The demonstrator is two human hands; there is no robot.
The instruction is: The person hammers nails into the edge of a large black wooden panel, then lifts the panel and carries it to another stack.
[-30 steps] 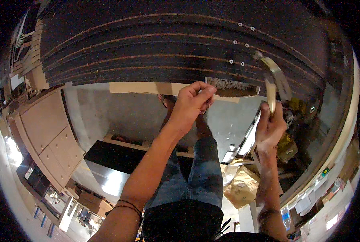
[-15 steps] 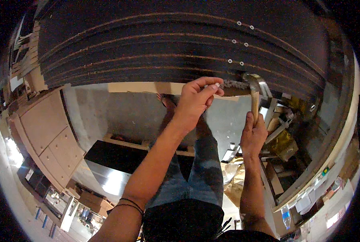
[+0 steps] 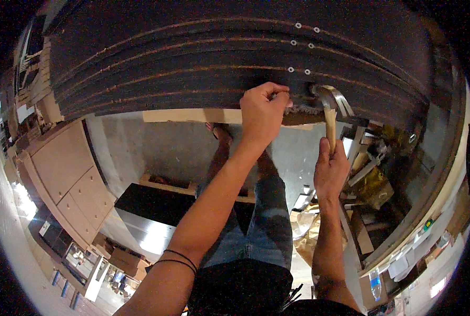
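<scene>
My right hand (image 3: 331, 171) grips a claw hammer (image 3: 330, 121) by its pale wooden handle. The hammer's metal head is raised over the front edge of a stack of dark boards (image 3: 182, 84). Just left of it, my left hand (image 3: 264, 108) has its fingertips pinched at one of the boards near the front. A small whitish piece shows partly at those fingertips; its shape is mostly hidden. White ring-shaped fittings (image 3: 299, 70) sit in pairs along the boards behind my hands. Close by my left fingers lies a heap of small greyish pieces (image 3: 304, 109).
A light board (image 3: 193, 116) runs under the stack's front edge. Brown panels with small holes (image 3: 69, 184) stand at left. Behind my legs lies a black panel (image 3: 150, 204). Cluttered scraps and a yellow bag (image 3: 374, 192) fill the right side, near a water bottle (image 3: 375, 284).
My left hand has moved up and slightly right, bringing its pinched fingertips onto a board. The hammer head has risen slightly and shifted left. The view has shifted a little.
</scene>
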